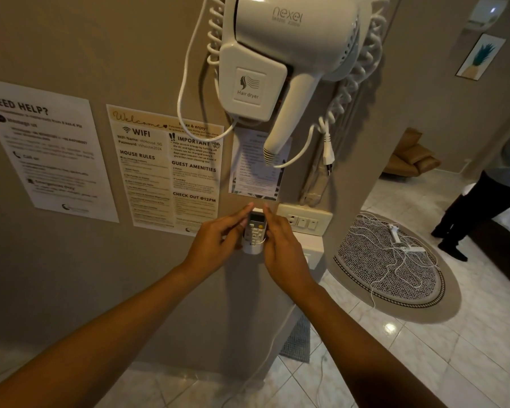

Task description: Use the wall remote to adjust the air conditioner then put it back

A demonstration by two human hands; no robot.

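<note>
Centre frame, my left hand [218, 245] and right hand [280, 248] pinch either side of the slim white plastic remote [255, 228], seated upright in its rounded wall holder [252, 249] beneath the glossy hair dryer [280, 54].

At the frame's centre the remote [255, 228] sits upright in its wall holder [252, 248], the left hand [218, 245] on its left side and the right hand [280, 248] on its right. The hair dryer [277, 54] hangs above, the switch plate [305, 220] just right, and the notices [165, 169] left.
</note>
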